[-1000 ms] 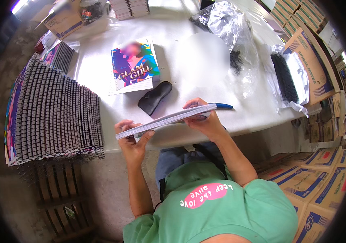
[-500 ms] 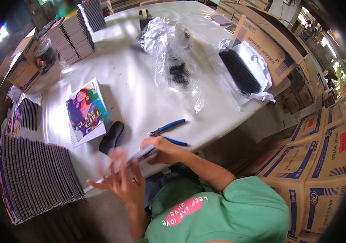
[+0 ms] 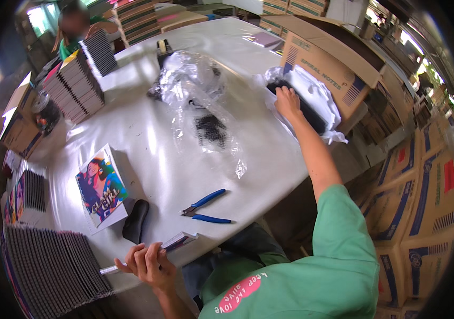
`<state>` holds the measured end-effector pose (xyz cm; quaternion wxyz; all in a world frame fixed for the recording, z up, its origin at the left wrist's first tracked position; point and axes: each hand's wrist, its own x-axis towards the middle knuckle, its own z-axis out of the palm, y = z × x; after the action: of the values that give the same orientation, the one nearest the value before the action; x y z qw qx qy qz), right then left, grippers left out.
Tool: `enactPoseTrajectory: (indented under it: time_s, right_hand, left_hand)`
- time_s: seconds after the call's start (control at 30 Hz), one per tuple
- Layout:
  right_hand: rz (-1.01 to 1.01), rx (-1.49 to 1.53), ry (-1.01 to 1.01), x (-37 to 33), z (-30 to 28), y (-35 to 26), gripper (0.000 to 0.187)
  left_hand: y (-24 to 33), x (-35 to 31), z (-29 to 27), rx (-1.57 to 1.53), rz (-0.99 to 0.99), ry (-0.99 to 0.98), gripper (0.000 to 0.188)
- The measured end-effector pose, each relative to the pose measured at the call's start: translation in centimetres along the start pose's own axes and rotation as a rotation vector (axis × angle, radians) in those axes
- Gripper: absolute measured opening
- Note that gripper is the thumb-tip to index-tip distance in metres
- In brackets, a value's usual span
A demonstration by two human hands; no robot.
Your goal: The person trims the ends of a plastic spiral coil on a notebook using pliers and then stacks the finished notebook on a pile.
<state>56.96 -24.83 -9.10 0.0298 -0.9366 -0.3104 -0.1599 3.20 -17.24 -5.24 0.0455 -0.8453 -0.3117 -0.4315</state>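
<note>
At the near edge of the white tabletop [image 3: 147, 133], our left hand [image 3: 144, 263] curls its fingers over a thin notebook [image 3: 176, 242], gripping it along the long side where it juts off the edge. Our right hand [image 3: 288, 101] reaches across to the far right corner and lies flat, fingers together, on a black bundle of spiral wire [image 3: 304, 109] nested in white plastic wrap [image 3: 320, 95]; we cannot tell whether it grips the bundle.

One pair of blue-handled pliers [image 3: 205, 208] lies near the front edge, just beyond the notebook, its handles spread. One black case [image 3: 135, 220] rests left of them, touching one colourful cover sheet [image 3: 101, 187] that lies face up toward the left edge. One crumpled clear plastic bag [image 3: 203, 101] sprawls over the middle of the table with dark coils inside.

Two stacks of bound notebooks [image 3: 75, 87] stand at the far left corner. One open cardboard box [image 3: 328, 56] sits against the right edge, behind our right hand. A long row of spiral-bound notebooks [image 3: 51, 268] lines up off the table's left end.
</note>
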Motion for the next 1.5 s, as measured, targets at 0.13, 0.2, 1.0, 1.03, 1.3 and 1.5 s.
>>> enactPoseTrajectory:
  time_s: [0.13, 0.2, 1.0, 1.03, 1.3, 1.5]
  right_hand:
    - [0.191, 0.162, -0.289, 1.5, -1.8, -0.4, 0.028]
    - [0.147, 0.116, -0.089, 0.1, -2.2, -3.6, 0.028]
    - [-0.825, 0.886, -0.016, -12.7, -20.1, -14.5, 0.035]
    - [-0.858, 1.002, -0.146, -14.6, -20.4, -14.9, 0.036]
    - [-0.930, 1.167, -0.286, -21.1, -15.9, -19.1, 0.029]
    - [-0.969, 1.093, -0.168, -21.0, -16.5, -19.7, 0.027]
  left_hand:
    - [-0.6, 0.0, 0.4, 0.022, 0.017, 0.040, 0.015]
    - [-1.5, -0.4, -0.1, 0.073, 0.037, 0.051, 0.010]
    - [-0.7, 0.5, 0.8, -0.072, 0.045, 0.064, 0.033]
    - [-0.8, 0.4, 0.8, -0.055, 0.034, 0.077, 0.033]
    - [-0.3, 0.5, 1.2, -0.092, -0.005, 0.160, 0.034]
    - [-0.5, -0.1, 1.6, -0.061, -0.010, 0.183, 0.029]
